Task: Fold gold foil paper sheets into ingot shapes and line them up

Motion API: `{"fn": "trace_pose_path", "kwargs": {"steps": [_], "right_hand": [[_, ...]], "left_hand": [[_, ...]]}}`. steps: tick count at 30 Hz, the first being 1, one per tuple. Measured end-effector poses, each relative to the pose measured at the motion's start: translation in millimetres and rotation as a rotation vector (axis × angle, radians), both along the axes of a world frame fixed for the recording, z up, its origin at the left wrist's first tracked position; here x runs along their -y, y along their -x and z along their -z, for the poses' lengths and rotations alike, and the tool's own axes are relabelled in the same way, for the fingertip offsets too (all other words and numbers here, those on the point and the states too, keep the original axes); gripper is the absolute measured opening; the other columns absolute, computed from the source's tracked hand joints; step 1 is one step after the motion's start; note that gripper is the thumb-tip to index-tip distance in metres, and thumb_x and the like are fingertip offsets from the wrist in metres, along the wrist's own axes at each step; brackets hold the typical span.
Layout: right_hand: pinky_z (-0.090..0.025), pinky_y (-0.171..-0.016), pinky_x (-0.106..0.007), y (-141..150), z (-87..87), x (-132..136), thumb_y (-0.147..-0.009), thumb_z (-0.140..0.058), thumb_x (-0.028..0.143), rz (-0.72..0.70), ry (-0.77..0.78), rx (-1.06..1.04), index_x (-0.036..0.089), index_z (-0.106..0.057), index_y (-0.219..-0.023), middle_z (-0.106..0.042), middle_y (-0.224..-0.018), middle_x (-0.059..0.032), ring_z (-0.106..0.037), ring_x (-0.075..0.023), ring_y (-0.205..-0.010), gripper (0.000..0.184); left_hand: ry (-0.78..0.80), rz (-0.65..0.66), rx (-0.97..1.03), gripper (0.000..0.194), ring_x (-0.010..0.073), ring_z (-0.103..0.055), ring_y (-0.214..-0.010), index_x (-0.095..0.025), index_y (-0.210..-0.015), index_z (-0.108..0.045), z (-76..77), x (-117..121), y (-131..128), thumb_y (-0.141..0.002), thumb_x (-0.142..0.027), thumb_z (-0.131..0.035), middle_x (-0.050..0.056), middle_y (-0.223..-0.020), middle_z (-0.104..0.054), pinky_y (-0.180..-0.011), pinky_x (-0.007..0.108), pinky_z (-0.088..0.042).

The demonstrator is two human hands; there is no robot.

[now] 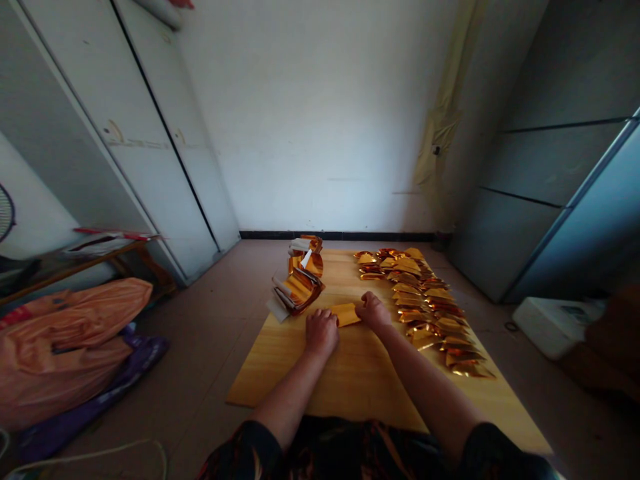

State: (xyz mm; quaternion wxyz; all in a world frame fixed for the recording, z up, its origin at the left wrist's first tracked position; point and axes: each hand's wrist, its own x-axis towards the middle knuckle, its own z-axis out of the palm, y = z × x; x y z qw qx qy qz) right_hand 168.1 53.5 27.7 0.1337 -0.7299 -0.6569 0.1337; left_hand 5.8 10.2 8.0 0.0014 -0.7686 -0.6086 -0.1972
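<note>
A flat rectangular piece of golden-yellow paper (346, 315) is held low over a large yellow wooden board (280, 380), between the left hand (321, 332) and the right hand (373, 313). The fingers of the left hand (316, 315) are closed and curled downward at the paper's left end, while the fingers of the right hand (363, 303) are closed over its right end. The paper appears to be gripped from both sides, though the fingertips are partly hidden by the hands.

A loose pile of shiny gold foil folded pieces (425, 308) is laid out in rough rows on the board, just beyond the right hand. On the far left of the board, a curled bundle of gold-and-white paper strips (299, 291) is placed near the left hand, with a white paper sheet (277, 310) protruding beneath it. Dark patterned sleeves (250, 453) are seen at the bottom of the view.

The board is laid on a beige floor (195, 347). A bulging orange plastic bag (65, 353) and a crumpled purple bag (100, 400) are placed to the left, and a white box (553, 325) is seen to the right.
</note>
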Motion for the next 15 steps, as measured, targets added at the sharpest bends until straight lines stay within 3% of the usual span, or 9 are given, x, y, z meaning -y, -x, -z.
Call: {"fn": "trace_pose_path", "kwargs": {"steps": [5, 15], "right_hand": [[-0.041, -0.080, -0.026, -1.0, 5.2, 9.4, -0.065, -0.070, 0.033, -0.034, -0.099, -0.154, 0.017, -0.057, -0.106, -0.058, -0.111, -0.0081, -0.057, -0.0200, -0.098, 0.045], [-0.038, -0.090, -0.036, 20.2, 1.5, 21.6, -0.064, -0.068, 0.033, 0.087, -0.104, -0.104, 0.018, -0.052, -0.116, -0.051, -0.121, -0.0120, -0.047, -0.0292, -0.112, 0.057]], "left_hand": [[0.024, 0.090, -0.012, 0.023, 0.0225, -0.051, -0.096, -0.021, -0.081, -0.069, -2.9, -11.9, -1.8, -0.083, -0.012, -0.047, 0.008, -0.094, -0.065, -0.081, 0.036, -0.033], [0.090, 0.090, -0.013, 0.025, 0.0193, -0.050, -0.104, -0.030, -0.086, -0.070, -8.0, -31.0, 1.2, -0.081, -0.015, -0.050, -0.003, -0.112, -0.066, -0.083, 0.035, -0.033]]}}
